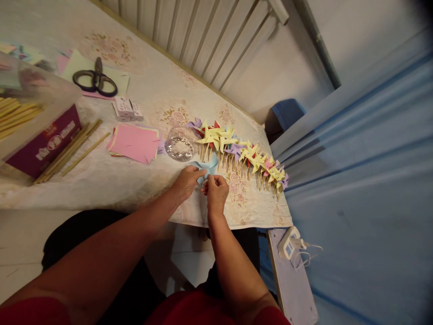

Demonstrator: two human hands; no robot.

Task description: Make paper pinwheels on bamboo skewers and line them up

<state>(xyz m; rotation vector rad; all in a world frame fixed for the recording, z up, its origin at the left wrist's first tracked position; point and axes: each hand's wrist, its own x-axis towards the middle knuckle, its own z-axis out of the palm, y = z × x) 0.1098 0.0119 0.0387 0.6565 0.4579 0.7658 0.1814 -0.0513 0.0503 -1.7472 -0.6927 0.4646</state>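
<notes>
A light blue paper pinwheel (211,165), its blades partly folded, is held between my two hands over the near part of the table. My left hand (187,181) pinches its left side with thumb and fingers. From the right, my right hand (216,189) closes on its lower edge; whether a pin or anything else small is in those fingers I cannot make out. Just beyond sits a clear round dish (180,145) of small shiny metal pieces. A row of finished paper pinwheels (233,149) on sticks, mostly yellow with some purple and red, lies to the right.
Left of the dish lie stacked pink paper sheets (135,142), small white boxes (125,108) and dark-handled scissors (96,83). Loose sticks (72,151) rest against a plastic box (43,140) holding yellow sticks. A blue curtain (355,203) hangs at the right, beside a power strip (289,243).
</notes>
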